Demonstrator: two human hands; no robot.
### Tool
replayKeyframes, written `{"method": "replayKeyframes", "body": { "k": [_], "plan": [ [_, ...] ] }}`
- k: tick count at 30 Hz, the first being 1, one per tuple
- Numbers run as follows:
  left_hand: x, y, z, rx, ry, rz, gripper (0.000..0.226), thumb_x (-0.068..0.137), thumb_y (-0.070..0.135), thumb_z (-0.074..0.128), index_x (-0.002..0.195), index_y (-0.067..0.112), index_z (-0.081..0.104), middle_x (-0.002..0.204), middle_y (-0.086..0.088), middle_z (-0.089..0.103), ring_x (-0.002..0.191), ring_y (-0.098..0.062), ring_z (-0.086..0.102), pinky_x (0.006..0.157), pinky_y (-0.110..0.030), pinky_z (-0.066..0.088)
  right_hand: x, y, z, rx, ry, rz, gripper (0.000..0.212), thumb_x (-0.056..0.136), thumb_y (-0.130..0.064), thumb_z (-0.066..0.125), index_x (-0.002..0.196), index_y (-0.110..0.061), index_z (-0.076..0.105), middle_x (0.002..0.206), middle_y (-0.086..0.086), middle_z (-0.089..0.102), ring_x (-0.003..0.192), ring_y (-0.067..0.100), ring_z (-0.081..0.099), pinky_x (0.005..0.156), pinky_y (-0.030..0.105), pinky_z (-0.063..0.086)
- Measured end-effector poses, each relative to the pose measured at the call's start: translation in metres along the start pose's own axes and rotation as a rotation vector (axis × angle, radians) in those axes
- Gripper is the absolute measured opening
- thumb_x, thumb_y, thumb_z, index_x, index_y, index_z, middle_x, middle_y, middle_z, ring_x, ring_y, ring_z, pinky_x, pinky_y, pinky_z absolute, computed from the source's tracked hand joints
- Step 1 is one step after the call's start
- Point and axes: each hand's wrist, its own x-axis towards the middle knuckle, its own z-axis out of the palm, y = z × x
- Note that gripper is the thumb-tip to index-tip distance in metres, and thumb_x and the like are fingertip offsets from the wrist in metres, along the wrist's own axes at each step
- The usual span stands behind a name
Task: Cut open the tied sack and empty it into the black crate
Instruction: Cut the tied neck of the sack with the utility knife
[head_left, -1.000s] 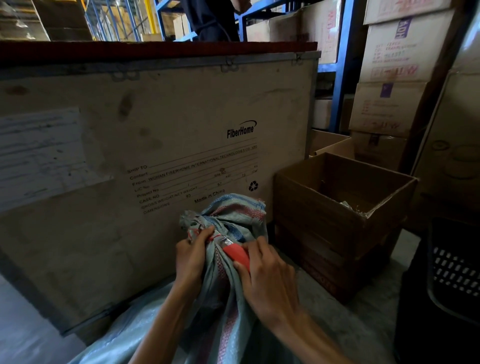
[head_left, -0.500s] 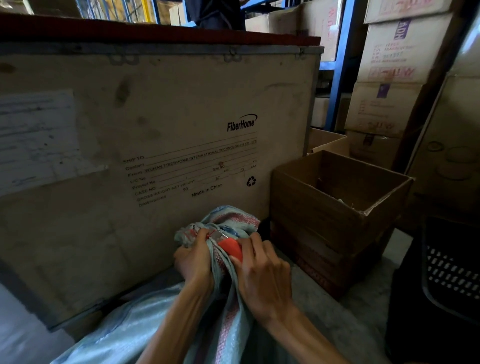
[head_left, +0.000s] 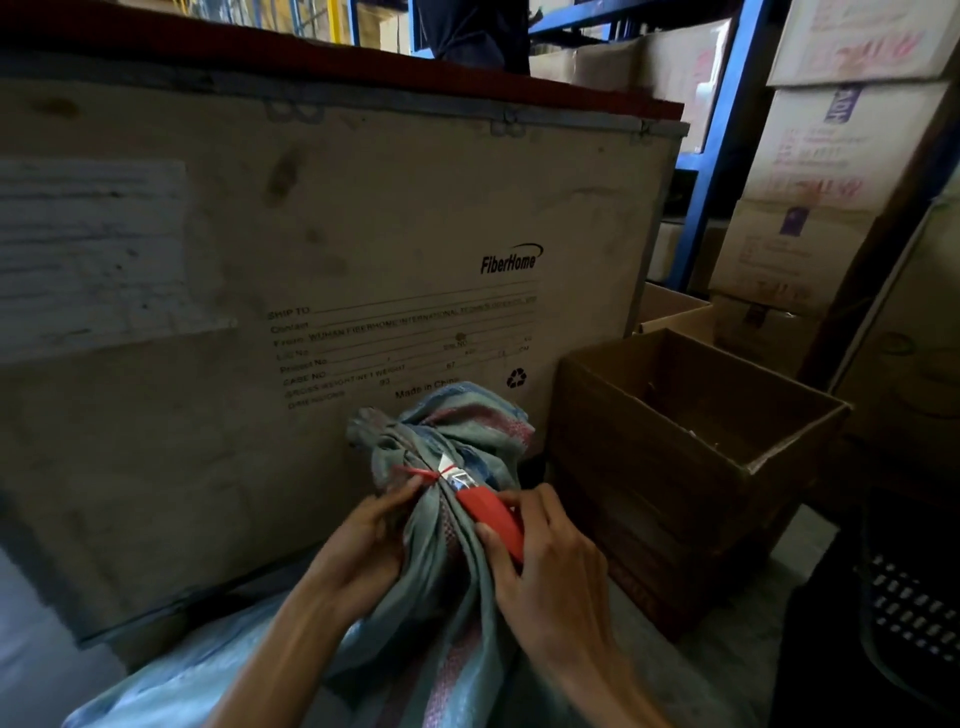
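Note:
A pale blue-green woven sack (head_left: 441, 597) with red stripes lies in front of me, its neck bunched upright and bound by a thin red tie (head_left: 423, 474). My left hand (head_left: 363, 551) pinches the neck just under the tie. My right hand (head_left: 540, 566) holds a red utility knife (head_left: 493, 517), its silver blade tip resting against the tie. The black crate (head_left: 893, 613) stands at the lower right, only its slotted wall showing.
A large plywood shipping crate (head_left: 311, 260) marked FiberHome stands right behind the sack. An open brown cardboard box (head_left: 691, 447) sits to the right. Stacked cartons (head_left: 831, 182) and blue racking (head_left: 722, 140) fill the back right. A person in dark clothes (head_left: 467, 31) stands beyond the crate.
My hands have shifted slightly down the neck, so the red tie and the knife blade now show. The blade has come up against the tie.

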Motion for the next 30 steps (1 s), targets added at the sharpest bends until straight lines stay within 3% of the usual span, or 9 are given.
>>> {"method": "replayKeyframes", "body": {
  "k": [3, 6, 10, 14, 19, 25, 30],
  "plan": [
    [0.0, -0.007, 0.006, 0.132, 0.098, 0.094, 0.031, 0.095, 0.013, 0.062, 0.12, -0.004, 0.067, 0.111, -0.026, 0.074, 0.093, -0.033, 0.075, 0.086, -0.044, 0.063, -0.002, 0.0, -0.003, 0.006, -0.01, 0.002, 0.034, 0.094, -0.058, 0.05, 0.117, -0.034, 0.05, 0.106, -0.016, 0.048, 0.085, 0.0, 0.057, 0.069, 0.013, 0.052],
    [0.003, -0.012, 0.015, 0.25, 0.209, 0.195, 0.032, 0.095, 0.015, 0.066, 0.121, -0.004, 0.066, 0.11, -0.027, 0.076, 0.095, -0.035, 0.076, 0.076, -0.042, 0.066, -0.003, -0.001, -0.009, -0.052, 0.0, -0.012, 0.031, 0.092, -0.053, 0.054, 0.112, -0.029, 0.054, 0.104, -0.013, 0.051, 0.082, -0.002, 0.053, 0.061, 0.003, 0.037],
    [0.0, -0.014, 0.019, 0.389, 0.338, 0.364, 0.025, 0.088, 0.018, 0.076, 0.109, 0.008, 0.069, 0.089, -0.009, 0.081, 0.079, -0.022, 0.079, 0.063, -0.031, 0.063, -0.008, -0.007, -0.012, -0.137, -0.011, -0.041, 0.037, 0.09, -0.054, 0.048, 0.111, -0.024, 0.056, 0.106, -0.007, 0.056, 0.086, 0.006, 0.062, 0.059, 0.018, 0.055],
    [-0.006, -0.023, 0.022, 0.451, 0.447, 0.47, 0.023, 0.084, 0.021, 0.082, 0.104, 0.016, 0.072, 0.094, -0.007, 0.08, 0.088, -0.024, 0.077, 0.078, -0.037, 0.062, -0.011, -0.008, -0.013, -0.19, -0.048, -0.029, 0.043, 0.093, -0.057, 0.039, 0.111, -0.022, 0.056, 0.106, -0.004, 0.057, 0.086, 0.01, 0.063, 0.056, 0.023, 0.058],
    [-0.007, -0.032, 0.018, 0.4, 0.512, 0.5, 0.015, 0.084, 0.02, 0.083, 0.095, 0.015, 0.075, 0.089, -0.008, 0.081, 0.088, -0.027, 0.077, 0.082, -0.042, 0.062, -0.015, -0.012, -0.009, -0.195, -0.099, -0.022, 0.033, 0.092, -0.047, 0.059, 0.115, -0.023, 0.051, 0.111, -0.005, 0.054, 0.095, 0.012, 0.062, 0.061, 0.027, 0.059],
    [-0.013, -0.031, 0.016, 0.396, 0.489, 0.569, 0.02, 0.084, 0.019, 0.082, 0.102, 0.014, 0.076, 0.092, -0.006, 0.081, 0.09, -0.023, 0.077, 0.082, -0.038, 0.062, -0.013, -0.019, -0.015, -0.111, -0.215, -0.005, 0.035, 0.097, -0.05, 0.051, 0.121, -0.028, 0.039, 0.119, -0.007, 0.047, 0.104, 0.013, 0.059, 0.076, 0.024, 0.051],
    [-0.016, -0.027, 0.013, 0.305, 0.462, 0.522, 0.019, 0.086, 0.019, 0.08, 0.104, 0.014, 0.075, 0.091, -0.007, 0.082, 0.087, -0.021, 0.079, 0.077, -0.035, 0.063, -0.012, -0.021, -0.017, -0.037, -0.236, -0.038, 0.032, 0.098, -0.054, 0.046, 0.119, -0.031, 0.041, 0.116, -0.011, 0.05, 0.096, 0.006, 0.06, 0.079, 0.025, 0.057]
  ]
}}
